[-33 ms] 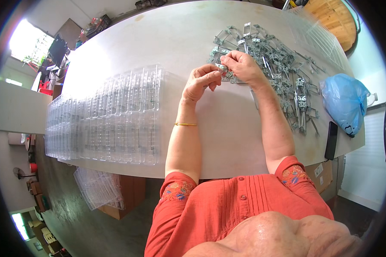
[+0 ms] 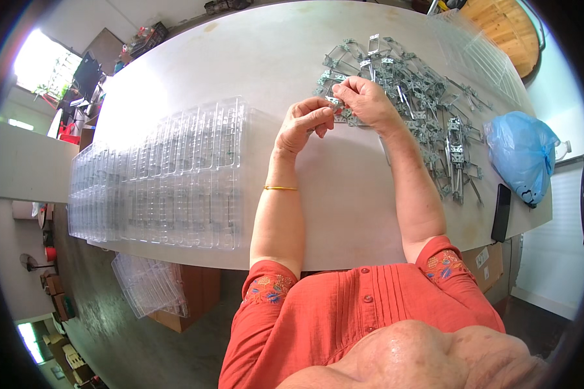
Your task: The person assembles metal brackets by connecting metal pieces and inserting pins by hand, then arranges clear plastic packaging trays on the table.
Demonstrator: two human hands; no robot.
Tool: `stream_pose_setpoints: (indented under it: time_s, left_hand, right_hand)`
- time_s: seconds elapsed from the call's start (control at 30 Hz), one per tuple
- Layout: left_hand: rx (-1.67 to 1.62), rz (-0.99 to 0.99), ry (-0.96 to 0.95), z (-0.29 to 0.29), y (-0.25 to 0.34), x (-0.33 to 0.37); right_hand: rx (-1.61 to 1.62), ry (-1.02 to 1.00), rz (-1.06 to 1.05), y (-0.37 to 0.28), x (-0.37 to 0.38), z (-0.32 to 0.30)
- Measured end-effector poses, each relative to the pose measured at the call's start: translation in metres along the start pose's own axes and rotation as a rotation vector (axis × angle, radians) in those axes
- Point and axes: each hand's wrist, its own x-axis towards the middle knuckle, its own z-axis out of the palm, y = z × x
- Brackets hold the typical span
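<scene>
My left hand (image 2: 305, 122) and my right hand (image 2: 368, 102) meet at the near left edge of a pile of metal parts (image 2: 409, 91). The fingers of both are pinched around a small metal bracket (image 2: 335, 102), its shape mostly covered by the fingertips. Grey metal frames and thin rods lie tangled together in the pile, reaching from behind my hands to the right of my right forearm. Well to the left of my left hand, clear plastic trays (image 2: 237, 175) with rows of compartments stand side by side, with some greyish pieces showing through.
The pale table (image 2: 240, 61) curves around my front. At its right lie a blue plastic bag (image 2: 520, 155) and a black phone (image 2: 501, 212). Another clear tray (image 2: 480, 58) sits at the far right corner. Below the left edge, more clear trays (image 2: 150, 285) rest by a cardboard box (image 2: 201, 292).
</scene>
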Motion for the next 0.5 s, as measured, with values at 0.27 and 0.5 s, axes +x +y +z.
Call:
stream_pose_setpoints:
  time_s: [0.27, 0.5]
  left_hand:
    - [-0.095, -0.018, 0.057, 0.003, 0.0, 0.0]
    - [-0.288, 0.127, 0.115, -0.011, -0.005, 0.005]
  right_hand:
    - [0.083, 0.205, -0.02, -0.015, -0.005, 0.001]
    - [-0.009, 0.124, -0.081, -0.023, -0.011, 0.009]
